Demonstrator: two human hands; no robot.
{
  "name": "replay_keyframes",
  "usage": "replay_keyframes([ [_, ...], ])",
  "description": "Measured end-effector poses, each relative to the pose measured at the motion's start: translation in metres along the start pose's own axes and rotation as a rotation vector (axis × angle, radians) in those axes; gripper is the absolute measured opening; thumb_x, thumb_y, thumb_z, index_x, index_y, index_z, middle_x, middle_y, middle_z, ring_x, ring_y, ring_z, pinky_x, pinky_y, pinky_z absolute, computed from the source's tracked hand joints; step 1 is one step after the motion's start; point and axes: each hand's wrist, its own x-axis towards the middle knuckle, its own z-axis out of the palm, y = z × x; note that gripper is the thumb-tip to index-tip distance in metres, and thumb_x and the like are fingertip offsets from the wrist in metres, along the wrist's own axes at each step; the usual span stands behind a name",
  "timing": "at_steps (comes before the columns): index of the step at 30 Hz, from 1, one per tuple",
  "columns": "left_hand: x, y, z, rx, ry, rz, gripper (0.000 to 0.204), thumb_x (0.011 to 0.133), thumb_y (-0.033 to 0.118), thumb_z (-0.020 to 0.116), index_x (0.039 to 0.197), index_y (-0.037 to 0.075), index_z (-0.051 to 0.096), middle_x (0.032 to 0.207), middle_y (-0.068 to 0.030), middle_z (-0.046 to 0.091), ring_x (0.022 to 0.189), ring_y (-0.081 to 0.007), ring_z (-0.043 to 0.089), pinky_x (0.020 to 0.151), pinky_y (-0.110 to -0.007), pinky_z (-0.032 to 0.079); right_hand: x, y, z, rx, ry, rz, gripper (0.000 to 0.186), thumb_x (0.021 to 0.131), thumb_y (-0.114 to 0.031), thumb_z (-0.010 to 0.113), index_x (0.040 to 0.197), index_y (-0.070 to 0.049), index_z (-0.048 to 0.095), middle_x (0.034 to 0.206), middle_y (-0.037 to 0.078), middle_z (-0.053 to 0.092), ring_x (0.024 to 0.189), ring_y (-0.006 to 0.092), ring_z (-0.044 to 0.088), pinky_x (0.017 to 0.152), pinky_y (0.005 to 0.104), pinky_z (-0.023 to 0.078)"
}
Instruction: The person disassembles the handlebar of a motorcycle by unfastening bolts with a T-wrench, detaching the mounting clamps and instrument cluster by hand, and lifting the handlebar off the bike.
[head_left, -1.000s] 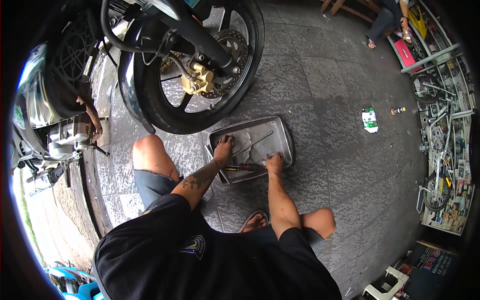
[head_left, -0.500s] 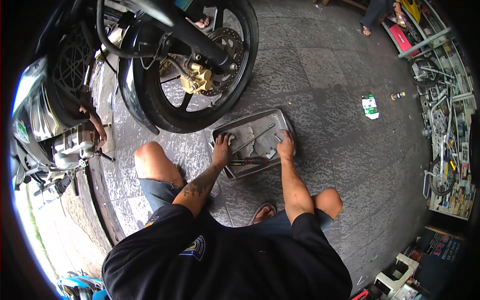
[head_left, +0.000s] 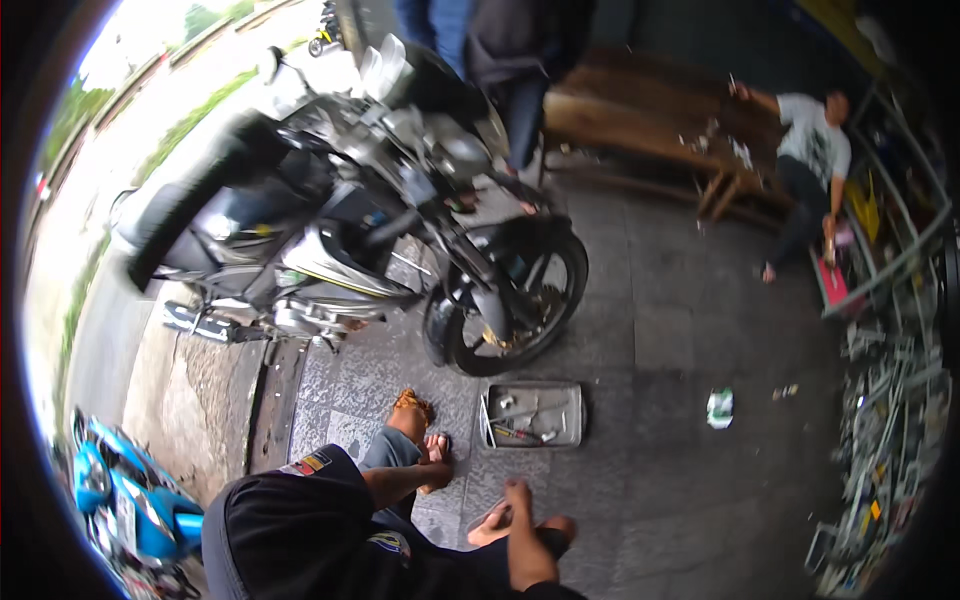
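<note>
My left hand (head_left: 433, 472) hangs low beside my left leg, close to my foot; its fingers are blurred. My right hand (head_left: 517, 494) is in front of my right leg, over my sandalled foot (head_left: 488, 524), and its fingers are smeared too. Neither hand touches the grey metal tray (head_left: 581, 418), which lies on the floor ahead of them. In the tray are a long metal rod (head_left: 540, 411), a dark-handled screwdriver-like tool (head_left: 512, 434) and some pale scraps.
A motorcycle (head_left: 350, 255) stands beyond the tray, its front wheel (head_left: 570, 290) nearest. A person (head_left: 815, 140) sits at a wooden bench (head_left: 640, 120); another stands behind the motorcycle. A green-and-white packet (head_left: 720, 408) lies right, before cluttered shelves (head_left: 880, 440). A blue scooter (head_left: 130, 500) is at left.
Both hands have left the tray and come back toward my legs. My view has tilted up, bringing the whole motorcycle, the bench and the people into sight.
</note>
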Motion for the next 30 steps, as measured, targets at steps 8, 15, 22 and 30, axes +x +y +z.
replay_keyframes([
  [8, -0.104, 0.069, -0.198, -0.391, -0.363, 0.386, 0.027, 0.088, 0.019, 0.051, 0.111, 0.009, 0.063, 0.098, -0.0158, 0.067, 0.089, -0.0355, 0.065, 0.078, -0.045, 0.051, -0.15, 0.008, -0.04, 0.003, -0.158, -0.259, 0.037, 0.087, -0.039, 0.059, 0.097, -0.005, 0.068, 0.088, 0.017, 0.069, 0.087, 0.0346, 0.066, 0.074, 0.0433, 0.051],
  [15, -0.153, -0.006, -0.319, -0.636, -0.244, 0.434, 0.028, 0.09, 0.022, 0.051, 0.113, 0.012, 0.064, 0.105, -0.0168, 0.067, 0.096, -0.0358, 0.063, 0.083, -0.045, 0.05, -0.203, -0.056, -0.162, 0.189, -0.034, 0.18, 0.036, 0.096, -0.032, 0.05, 0.082, -0.003, 0.065, 0.069, 0.009, 0.065, 0.058, 0.0197, 0.064, 0.052, 0.0332, 0.05],
  [22, -0.196, -0.17, -0.388, -0.51, 0.52, 0.252, 0.023, 0.084, 0.017, 0.059, 0.106, 0.012, 0.065, 0.083, -0.019, 0.061, 0.079, -0.0389, 0.061, 0.072, -0.047, 0.049, -0.219, -0.185, -0.244, 0.847, 0.411, -0.061, 0.035, 0.098, -0.039, 0.049, 0.086, -0.006, 0.055, 0.068, 0.004, 0.055, 0.056, 0.0167, 0.057, 0.052, 0.0349, 0.052],
  [30, -0.108, -0.241, -0.643, -0.705, 0.882, 0.386, 0.021, 0.083, -0.002, 0.062, 0.104, 0.0, 0.059, 0.092, -0.0171, 0.063, 0.085, -0.031, 0.063, 0.074, -0.036, 0.05, -0.384, -0.509, -0.275, 0.838, 0.588, -0.602, 0.035, 0.1, -0.036, 0.047, 0.098, -0.003, 0.057, 0.083, 0.005, 0.057, 0.075, 0.0147, 0.058, 0.068, 0.0298, 0.052],
])
